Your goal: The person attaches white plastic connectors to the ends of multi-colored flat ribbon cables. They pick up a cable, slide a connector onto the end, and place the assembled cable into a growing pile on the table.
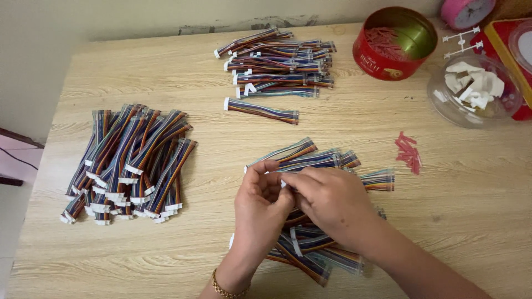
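My left hand (259, 204) and my right hand (331, 200) meet over the middle of a wooden table (460, 210). Together they pinch the white connector end of a rainbow ribbon cable (289, 153) that runs away up and to the right. Under and around my hands lies a loose heap of the same multicoloured cables (318, 252). A gold bracelet sits on my left wrist.
A big pile of ribbon cables (130, 160) lies at the left, another stack (277, 63) at the far middle. A red round tin (394, 44) holding red pieces, a clear bowl of white parts (475, 89), and small red pieces (409, 150) sit at the right.
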